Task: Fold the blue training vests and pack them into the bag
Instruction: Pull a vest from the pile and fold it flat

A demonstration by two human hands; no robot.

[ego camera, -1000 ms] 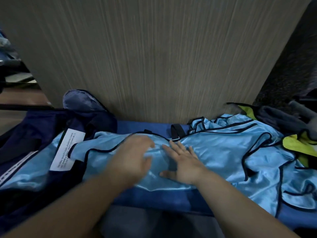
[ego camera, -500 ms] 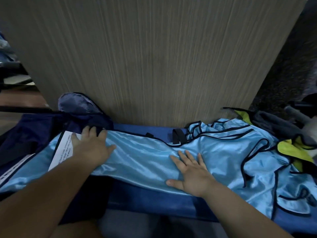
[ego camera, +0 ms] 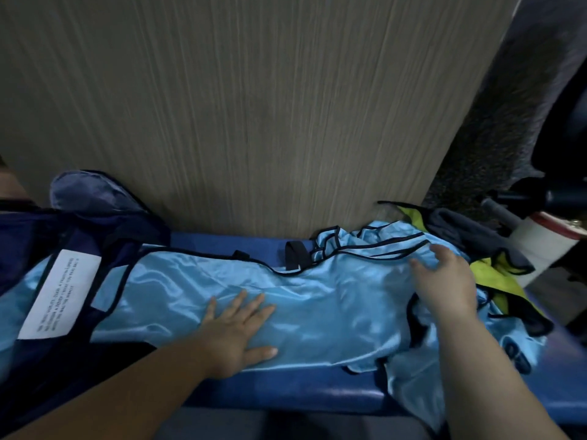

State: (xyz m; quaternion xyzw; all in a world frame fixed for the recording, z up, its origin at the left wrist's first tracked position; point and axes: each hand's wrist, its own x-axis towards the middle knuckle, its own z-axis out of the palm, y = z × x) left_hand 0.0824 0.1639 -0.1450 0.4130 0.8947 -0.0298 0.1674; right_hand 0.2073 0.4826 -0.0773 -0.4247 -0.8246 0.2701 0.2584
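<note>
The only writing stood on a white label (ego camera: 60,293), a long rectangle fixed to the dark navy bag (ego camera: 104,236) at the left and lying tilted. It carried four short lines of small dark capital letters running along its length, but the print was too blurred and small to make out a single word. On a crumpled blue vest (ego camera: 495,341) at the far right, a dark print (ego camera: 516,355) of rounded shapes showed, partly folded under and unreadable.
</note>
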